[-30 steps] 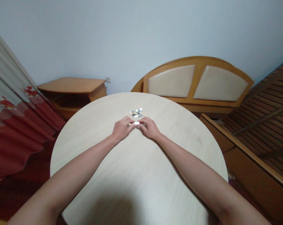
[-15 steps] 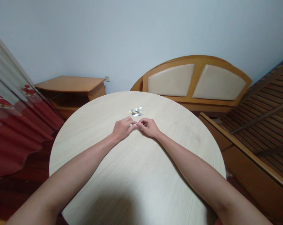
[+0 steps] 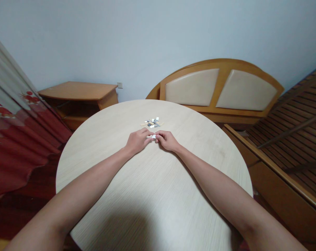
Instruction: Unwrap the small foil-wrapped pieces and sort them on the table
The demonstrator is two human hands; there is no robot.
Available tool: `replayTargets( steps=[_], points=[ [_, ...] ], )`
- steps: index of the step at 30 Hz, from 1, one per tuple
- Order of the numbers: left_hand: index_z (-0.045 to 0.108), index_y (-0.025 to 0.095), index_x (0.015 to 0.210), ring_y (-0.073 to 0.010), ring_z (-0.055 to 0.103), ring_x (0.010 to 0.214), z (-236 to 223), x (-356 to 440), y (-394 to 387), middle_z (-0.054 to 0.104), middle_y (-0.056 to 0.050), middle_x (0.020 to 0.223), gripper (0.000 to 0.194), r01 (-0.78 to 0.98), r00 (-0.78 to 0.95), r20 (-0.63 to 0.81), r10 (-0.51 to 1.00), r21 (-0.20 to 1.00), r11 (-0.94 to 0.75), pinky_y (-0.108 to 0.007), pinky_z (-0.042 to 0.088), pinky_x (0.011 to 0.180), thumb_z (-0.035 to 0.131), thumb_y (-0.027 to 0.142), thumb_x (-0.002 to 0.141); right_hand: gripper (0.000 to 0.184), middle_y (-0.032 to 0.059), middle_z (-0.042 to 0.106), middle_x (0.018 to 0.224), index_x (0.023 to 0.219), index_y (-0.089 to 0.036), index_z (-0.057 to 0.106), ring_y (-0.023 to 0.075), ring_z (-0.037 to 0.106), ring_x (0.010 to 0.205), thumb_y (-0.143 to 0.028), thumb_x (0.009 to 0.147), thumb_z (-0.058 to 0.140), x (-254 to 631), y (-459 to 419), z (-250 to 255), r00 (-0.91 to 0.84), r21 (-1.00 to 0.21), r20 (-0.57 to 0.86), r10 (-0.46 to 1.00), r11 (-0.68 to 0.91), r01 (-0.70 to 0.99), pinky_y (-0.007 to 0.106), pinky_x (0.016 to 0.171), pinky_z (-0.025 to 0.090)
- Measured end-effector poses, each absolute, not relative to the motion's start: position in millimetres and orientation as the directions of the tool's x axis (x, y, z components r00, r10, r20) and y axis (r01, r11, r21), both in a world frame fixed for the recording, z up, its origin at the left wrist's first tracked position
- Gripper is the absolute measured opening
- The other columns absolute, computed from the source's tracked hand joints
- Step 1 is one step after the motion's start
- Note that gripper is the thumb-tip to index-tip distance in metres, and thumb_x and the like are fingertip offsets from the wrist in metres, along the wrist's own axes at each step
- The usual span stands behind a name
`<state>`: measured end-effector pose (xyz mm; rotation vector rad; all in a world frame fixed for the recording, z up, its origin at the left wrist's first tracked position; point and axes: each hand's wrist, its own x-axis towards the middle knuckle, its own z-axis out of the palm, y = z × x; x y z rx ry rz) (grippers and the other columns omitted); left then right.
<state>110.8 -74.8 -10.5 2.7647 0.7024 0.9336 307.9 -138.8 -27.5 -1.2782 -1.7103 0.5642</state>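
Note:
Between my two hands is a small white flat piece point(image 3: 154, 136), like a bit of card or paper; its exact kind is too small to make out. My left hand point(image 3: 139, 140) pinches its left end between thumb and fingers. On the other end, the fingers of my right hand point(image 3: 167, 140) are closed in a pinch. Just beyond the hands lies a loose pile of small flat strips point(image 3: 153, 122), some white, some dark grey and some tan, overlapping on the round table point(image 3: 137, 188).
A wooden cabinet point(image 3: 79, 91) stands behind the table on the left, beside a red and white curtain point(image 3: 22, 139). At the back right is a headboard point(image 3: 212, 101) with padded panels. A bed frame point(image 3: 272, 174) and slatted wood point(image 3: 296, 125) lie to the right.
The white piece has turned so that its bright flat face now shows between my fingertips; before, only a thin edge was visible. My hands stay in nearly the same place.

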Motion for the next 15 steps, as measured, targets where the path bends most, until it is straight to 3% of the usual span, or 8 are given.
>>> replayTargets(
  steps=[6,10,15],
  points=[
    [0.073,0.025,0.105,-0.0191,0.070,0.097,-10.9,112.1,-75.0,0.075,-0.002,0.106,0.014,0.393,0.678,0.534,0.505,0.317,-0.863,-0.027,0.050,0.077,0.065,0.032,0.096,0.024,0.0009,0.070,0.075,0.097,-0.017,0.071,0.0161,0.064,0.072,-0.018,0.090,0.049,311.5,-136.5,-29.6,-0.074,-0.776,0.382,0.921,0.363,0.516,0.029,0.074,0.049],
    [0.073,0.024,0.104,-0.0199,0.070,0.095,-14.4,112.4,-70.8,0.076,-0.003,0.104,0.013,0.425,0.635,0.526,0.566,0.374,-0.824,-0.028,0.050,0.077,0.067,0.031,0.094,0.023,0.0028,0.071,0.084,0.107,-0.017,0.069,0.0163,0.063,0.074,-0.023,0.088,0.057,310.8,-137.7,-30.7,-0.019,-0.756,0.441,0.897,0.383,0.530,0.029,0.071,0.049],
    [0.073,0.023,0.103,-0.0185,0.069,0.088,-17.6,112.2,-67.1,0.075,-0.003,0.100,0.015,0.413,0.601,0.539,0.590,0.422,-0.807,-0.028,0.050,0.075,0.067,0.033,0.094,0.021,0.0050,0.071,0.090,0.103,-0.017,0.069,0.0179,0.063,0.079,-0.031,0.087,0.066,308.3,-137.9,-31.7,0.026,-0.707,0.514,0.857,0.407,0.578,0.031,0.075,0.051]
  ],
)
